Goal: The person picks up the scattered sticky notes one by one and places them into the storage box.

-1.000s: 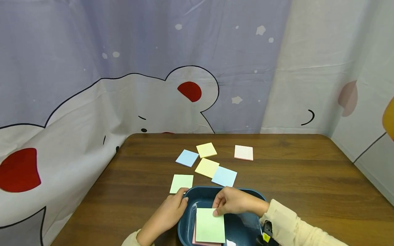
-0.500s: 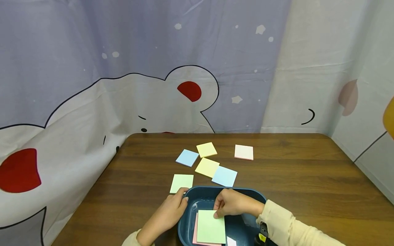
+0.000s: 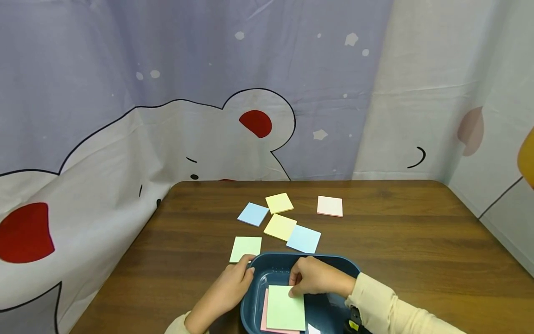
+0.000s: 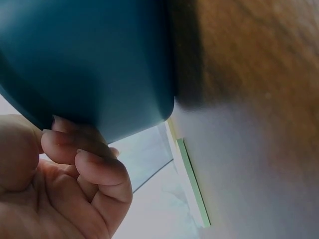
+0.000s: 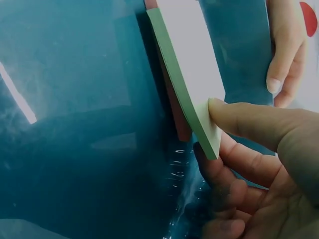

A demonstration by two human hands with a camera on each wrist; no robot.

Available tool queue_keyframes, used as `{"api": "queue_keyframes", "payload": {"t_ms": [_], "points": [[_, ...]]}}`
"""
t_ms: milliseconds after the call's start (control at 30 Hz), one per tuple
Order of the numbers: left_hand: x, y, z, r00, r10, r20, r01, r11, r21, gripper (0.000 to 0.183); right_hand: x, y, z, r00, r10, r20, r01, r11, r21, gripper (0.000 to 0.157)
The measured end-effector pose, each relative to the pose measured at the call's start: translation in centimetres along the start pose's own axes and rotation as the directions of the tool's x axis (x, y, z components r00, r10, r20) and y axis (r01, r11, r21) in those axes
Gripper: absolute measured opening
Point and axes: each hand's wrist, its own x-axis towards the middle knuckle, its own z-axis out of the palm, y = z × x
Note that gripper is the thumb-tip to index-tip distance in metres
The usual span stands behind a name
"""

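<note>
Lower centre of the head view, right hand (image 3: 319, 277) pinches green pad (image 3: 285, 310) over pink pad (image 3: 264, 316) inside blue tray (image 3: 327, 313), left hand (image 3: 226, 288) grips its rim; light pinch, pad level, tray steady probably works best.

Just behind the right grip (image 3: 319, 277), a loose cream sleeve (image 3: 394, 306) shows soft creases in its fabric. Beside its cuff (image 3: 359, 292) sits a black wrist-worn device (image 3: 355, 314) with a small bright yellow patch (image 3: 353, 326). Behind the left grip (image 3: 227, 288), the edge of a matching sleeve (image 3: 179, 325) shows.
</note>
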Motion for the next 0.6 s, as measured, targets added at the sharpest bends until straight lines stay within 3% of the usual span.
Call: {"api": "queue_keyframes", "payload": {"t_ms": [600], "points": [[-0.04, 0.20, -0.16, 1.000, -0.007, 0.005, 0.007, 1.000, -0.018, 0.025, -0.42, -0.49, 0.17, 1.000, -0.001, -0.014, 0.000, 0.995, -0.100, 0.007]]}}
